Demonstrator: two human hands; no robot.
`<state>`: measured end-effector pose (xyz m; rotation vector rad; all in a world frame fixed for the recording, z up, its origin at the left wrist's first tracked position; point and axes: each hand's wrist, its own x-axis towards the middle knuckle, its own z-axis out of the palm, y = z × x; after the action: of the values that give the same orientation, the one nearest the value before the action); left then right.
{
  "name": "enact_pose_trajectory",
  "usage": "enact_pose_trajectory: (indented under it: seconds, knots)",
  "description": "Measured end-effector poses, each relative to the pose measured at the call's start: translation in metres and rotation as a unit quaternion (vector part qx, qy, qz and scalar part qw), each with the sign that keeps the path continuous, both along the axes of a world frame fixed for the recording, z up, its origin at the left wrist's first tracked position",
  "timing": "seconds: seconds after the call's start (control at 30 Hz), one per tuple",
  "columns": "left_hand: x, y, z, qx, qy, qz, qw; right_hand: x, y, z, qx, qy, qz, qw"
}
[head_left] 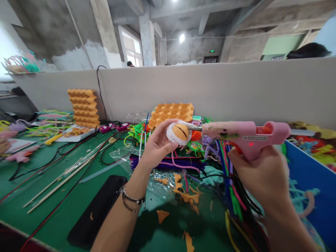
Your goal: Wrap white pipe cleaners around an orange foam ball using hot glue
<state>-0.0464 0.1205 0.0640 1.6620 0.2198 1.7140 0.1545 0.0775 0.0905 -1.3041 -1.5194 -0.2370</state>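
Observation:
My left hand (pixel 157 148) is closed around a small orange egg-carton cup (pixel 181 132) with a dark slit across it. White fuzzy pipe cleaner (pixel 171 135) is wound around this cup. In my right hand (pixel 265 176) is a pink hot glue gun (pixel 232 130), a red light glowing on its side. Its metal nozzle points left and reaches the cup's edge; whether they touch I cannot tell. Torn orange carton scraps (pixel 190 197) lie on the green table (pixel 147 231) below my hands. Dark purple pipe cleaners (pixel 168 162) lie behind my left wrist.
A black phone (pixel 97 211) lies at the front left, near wooden sticks (pixel 63 180) and trailing cords. Egg trays (pixel 172 112) lean against the grey partition (pixel 210 87). A blue box (pixel 309 189) stands at right. At far left are a person's hand (pixel 4 141) and another glue gun (pixel 22 154).

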Motion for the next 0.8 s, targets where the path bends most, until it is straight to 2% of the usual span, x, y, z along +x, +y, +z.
enact_pose_trajectory:
  seconds: [0.2,0.33,0.63,0.8]
  knots:
    - [-0.0022,0.002,-0.0008,0.0,-0.005,0.026,1.0,-0.0015,-0.0005,0.0016,-0.027,-0.001,-0.018,0.999]
    - [-0.0035,0.0009,-0.0006,-0.012,-0.001,0.03,0.999,-0.0008,-0.0022,0.0034,-0.051,-0.005,-0.009,0.999]
    - [-0.0065,0.0029,-0.0003,-0.024,-0.003,0.046,0.999,-0.0014,-0.0011,0.005,-0.051,-0.024,0.021,0.998]
    - [-0.0062,0.0054,-0.0017,-0.025,-0.008,0.036,0.999,-0.0017,-0.0015,0.0033,-0.07,-0.004,-0.009,0.998]
